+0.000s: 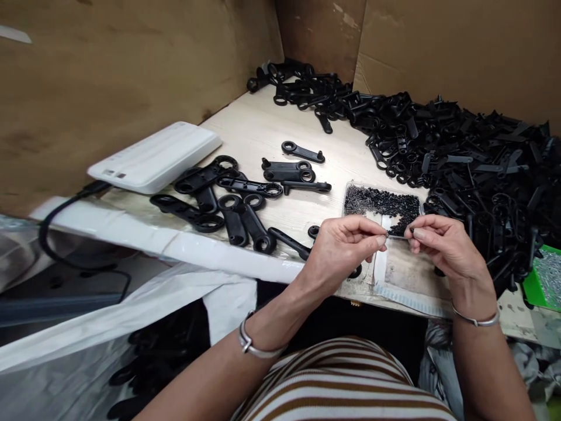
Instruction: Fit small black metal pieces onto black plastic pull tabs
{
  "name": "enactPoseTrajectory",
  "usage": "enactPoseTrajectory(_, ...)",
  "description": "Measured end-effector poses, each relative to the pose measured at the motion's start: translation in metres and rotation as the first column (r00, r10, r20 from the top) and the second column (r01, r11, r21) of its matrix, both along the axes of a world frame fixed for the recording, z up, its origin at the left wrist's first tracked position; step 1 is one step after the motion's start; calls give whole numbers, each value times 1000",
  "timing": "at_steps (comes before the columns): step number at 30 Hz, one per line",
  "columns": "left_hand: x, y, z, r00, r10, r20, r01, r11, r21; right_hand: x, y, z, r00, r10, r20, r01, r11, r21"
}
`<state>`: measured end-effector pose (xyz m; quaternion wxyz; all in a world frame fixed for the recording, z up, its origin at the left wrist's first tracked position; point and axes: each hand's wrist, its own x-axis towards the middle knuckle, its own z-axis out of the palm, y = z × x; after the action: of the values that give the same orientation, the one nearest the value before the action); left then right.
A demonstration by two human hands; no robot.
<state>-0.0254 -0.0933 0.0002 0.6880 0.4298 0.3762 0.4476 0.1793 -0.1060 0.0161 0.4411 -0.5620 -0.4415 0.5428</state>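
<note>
My left hand [350,245] is closed in a pinch on a tiny dark piece at its fingertips, in front of the shallow clear tray. My right hand [447,245] pinches a small black piece [412,231] a short way to the right, and the two hands do not touch. Behind them, the clear tray [346,196] holds a spread of tiny black pieces [385,202] and small metallic ones. Left of the tray lie several black plastic arms with ring ends [289,171] on the pale table [249,128].
A large heap of black plastic parts [460,146] covers the back and right. A white box-shaped device [158,155] with a black cable [56,257] sits at the left. A green tray [543,280] of small shiny pieces stands far right. Cardboard walls [460,52] enclose the table.
</note>
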Motion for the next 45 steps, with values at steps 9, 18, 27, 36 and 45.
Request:
enactPoseTrajectory(9, 10, -7, 1, 999, -21, 50, 22, 1000, -16, -15, -21, -10, 987, -32, -156, 43, 997, 63)
enactPoseTrajectory(18, 12, -9, -3, 993, -21, 120, 27, 998, -51, -27, -34, -12, 968, -175, 181, 123, 956, 267)
enactPoseTrajectory(27, 8, -9, -9, 997, -49, 56, 44, 995, 87, -35, -39, -6, 909, -162, 384, 15, 934, 358)
enactPoseTrajectory(36, 1, -9, -7, 937, 56, -345, 146, 833, 534, -30, -39, -4, 799, -101, 593, -159, 915, 370)
enactPoseTrajectory(45, 5, -14, -12, 872, 260, -415, 110, 722, 683, -37, -45, -5, 658, -147, 738, -207, 907, 366)
